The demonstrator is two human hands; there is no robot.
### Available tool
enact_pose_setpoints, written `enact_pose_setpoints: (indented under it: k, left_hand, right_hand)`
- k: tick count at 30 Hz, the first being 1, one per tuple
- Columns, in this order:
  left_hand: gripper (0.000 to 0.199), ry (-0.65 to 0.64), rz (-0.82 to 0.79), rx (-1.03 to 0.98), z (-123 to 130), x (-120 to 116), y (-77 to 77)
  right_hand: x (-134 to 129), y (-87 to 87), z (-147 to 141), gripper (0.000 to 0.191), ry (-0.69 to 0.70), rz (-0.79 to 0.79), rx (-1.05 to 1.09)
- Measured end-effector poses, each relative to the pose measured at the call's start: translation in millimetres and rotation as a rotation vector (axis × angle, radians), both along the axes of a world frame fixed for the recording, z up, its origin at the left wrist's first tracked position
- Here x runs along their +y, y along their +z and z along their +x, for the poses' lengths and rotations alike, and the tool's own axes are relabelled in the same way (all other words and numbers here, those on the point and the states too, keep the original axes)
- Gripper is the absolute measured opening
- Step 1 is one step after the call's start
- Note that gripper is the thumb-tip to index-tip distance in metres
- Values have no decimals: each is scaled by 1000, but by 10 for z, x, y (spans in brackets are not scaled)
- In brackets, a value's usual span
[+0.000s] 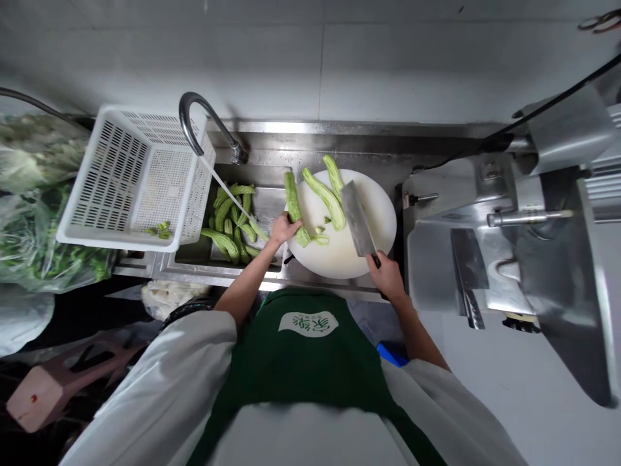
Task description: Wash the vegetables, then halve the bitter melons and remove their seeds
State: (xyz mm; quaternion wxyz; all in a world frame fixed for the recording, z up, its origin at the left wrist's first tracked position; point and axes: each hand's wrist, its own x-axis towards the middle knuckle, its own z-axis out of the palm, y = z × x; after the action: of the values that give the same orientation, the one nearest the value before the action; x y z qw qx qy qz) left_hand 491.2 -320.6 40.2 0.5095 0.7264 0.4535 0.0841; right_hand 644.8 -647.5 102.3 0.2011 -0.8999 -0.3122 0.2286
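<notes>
My left hand (285, 229) is closed around the lower part of a whole, bumpy green bitter gourd (292, 194), at the left edge of the round white cutting board (310, 262). My right hand (388, 275) grips the handle of a cleaver (357, 220), its broad blade over the middle right of the board. Two lengthwise gourd pieces, a longer one (323, 196) and a shorter one (332, 171), lie between the held gourd and the blade. Small cut-off bits (320, 239) rest near my left fingers.
Several bitter gourds (235, 223) lie in the steel sink (266, 200) under a running faucet (194, 123). A white plastic basket (77, 220) stands at the left with a few scraps inside. On the right are a steel slicing machine (548, 259) and another cleaver (469, 259).
</notes>
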Motion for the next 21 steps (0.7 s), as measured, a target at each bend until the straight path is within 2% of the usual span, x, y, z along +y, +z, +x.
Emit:
enact_pose_setpoints:
  k: [2,4,7,9,11,14,17,21]
  left_hand:
    - [37,-101,58,119,264,-42,-14]
    - [43,-231,256,222,453,-185,-28]
    - [55,-465,605,190,588,-539,-37]
    - [61,-584,680,180,617,-827,-40]
    - [63,-672,773,328,634,-1097,-73]
    - [55,-692,939,477,624,-1349,-207]
    - [51,-757,1100,412,490,-1463,-347]
    - [47,-912,1228,296,209,-1612,-406]
  right_hand:
    - [-189,-42,57,39,-107,1,29]
    - [-347,-73,80,41,-185,-11,61]
    - [-502,-102,60,46,-244,-24,90]
    - [-558,-121,29,48,-251,-32,104]
    - [-590,-156,11,49,-250,-73,127]
    - [-602,-258,44,49,-236,-221,199]
    - [-602,-359,114,44,-165,-260,238]
    - [-628,-413,218,36,-52,-222,124]
